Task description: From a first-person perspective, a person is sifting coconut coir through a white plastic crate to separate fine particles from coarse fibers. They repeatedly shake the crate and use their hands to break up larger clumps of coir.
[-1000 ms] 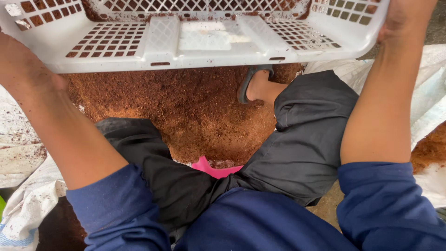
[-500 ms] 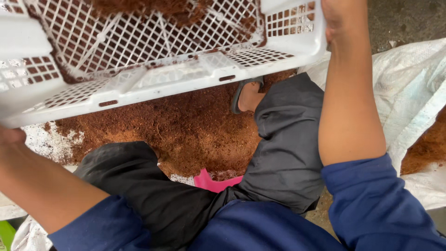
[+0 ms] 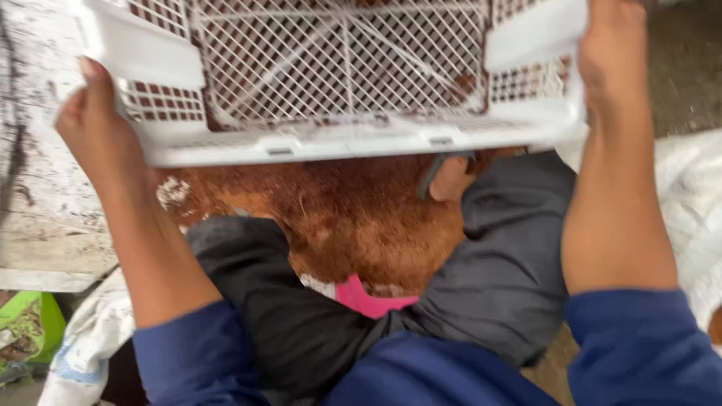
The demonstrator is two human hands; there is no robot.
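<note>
both hands hold a white plastic lattice crate (image 3: 338, 83) up over a heap of reddish-brown fibrous material (image 3: 353, 218); the left hand (image 3: 98, 128) has its fingers clamped on the crate's left rim, the right hand (image 3: 613, 68) grips the right rim, above dark-trousered knees (image 3: 496, 278)

Ground: a heap of reddish-brown crumbly stuff (image 3: 361, 225) lies under my knees.
Left side: I see a worn whitewashed slab (image 3: 34, 195), stained and flaking.
Right side: a white woven sack (image 3: 688, 218) is spread flat.
Lower left corner: a green bag (image 3: 26, 331).
Upper right: a bare grey floor (image 3: 681, 68).
Light: soft, even daylight.
</note>
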